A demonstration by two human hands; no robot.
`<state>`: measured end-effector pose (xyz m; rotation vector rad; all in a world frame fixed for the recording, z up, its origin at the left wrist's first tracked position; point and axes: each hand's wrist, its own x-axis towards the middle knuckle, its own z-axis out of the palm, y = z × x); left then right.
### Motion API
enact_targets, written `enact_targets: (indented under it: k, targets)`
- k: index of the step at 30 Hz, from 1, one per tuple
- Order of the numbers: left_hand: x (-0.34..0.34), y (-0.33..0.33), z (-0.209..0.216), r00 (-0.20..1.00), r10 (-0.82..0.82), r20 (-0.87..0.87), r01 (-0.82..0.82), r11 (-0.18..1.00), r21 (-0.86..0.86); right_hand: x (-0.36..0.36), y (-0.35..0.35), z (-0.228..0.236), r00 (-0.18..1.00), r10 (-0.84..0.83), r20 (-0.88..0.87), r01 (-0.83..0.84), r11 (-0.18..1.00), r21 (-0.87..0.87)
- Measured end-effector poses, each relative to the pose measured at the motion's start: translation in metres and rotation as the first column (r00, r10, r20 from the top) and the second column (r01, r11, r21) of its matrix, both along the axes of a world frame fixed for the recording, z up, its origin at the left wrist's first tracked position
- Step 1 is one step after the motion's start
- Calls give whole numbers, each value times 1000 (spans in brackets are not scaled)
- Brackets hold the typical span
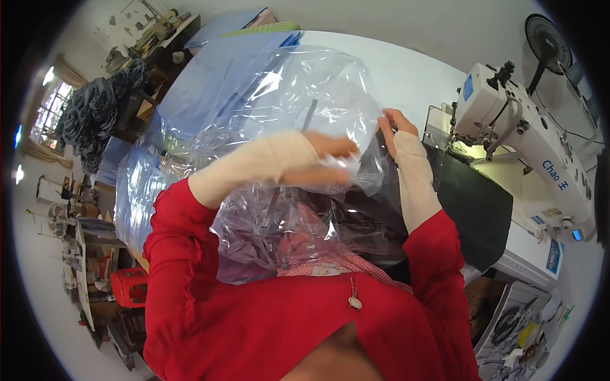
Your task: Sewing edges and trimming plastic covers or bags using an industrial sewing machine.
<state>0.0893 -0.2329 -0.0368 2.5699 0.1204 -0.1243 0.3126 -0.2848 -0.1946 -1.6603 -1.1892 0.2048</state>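
A large crumpled sheet of clear plastic [330, 82] spreads over the table in front of me and down toward my lap. My right hand [401, 127] is closed at its right edge, pinching the plastic where a dark strip runs along it. My left hand [327, 159] hovers over the middle of the sheet, blurred by motion, its fingers stretched out and apart from the thumb. Whether it touches the plastic I cannot tell. Dark material [375, 213] shows through the sheet below my hands. Beside my right forearm lies a black flat piece [473, 203].
A white sewing machine [521, 114] stands at the right, its needle area lit. Behind it is a black fan [548, 41]. Blue-tinted plastic sheets [210, 82] are stacked at the left of the white table [413, 63]. A red stool [129, 287] stands at the left; a scrap-filled bin [515, 330] is lower right.
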Motion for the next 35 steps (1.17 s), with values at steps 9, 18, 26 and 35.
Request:
enact_targets:
  k: [9, 18, 26, 35]
  targets:
    - [-40, 105, -72, 825, 565, 5, -495, 719, 487, -6, 2, 4, 986, -93, -139, 71, 985, -156]
    - [-1, 96, -68, 702, 631, -329, -384, 725, 572, -2, 2, 3, 979, -132, -155, 101, 976, -194]
    - [54, 230, 67, 746, 477, 464, -565, 85, 821, -7, -8, 10, 987, -98, -130, 83, 989, -120]
    - [264, 318, 19, 726, -81, 683, -566, 494, 660, -11, -5, 10, 986, -56, -159, 22, 978, -209]
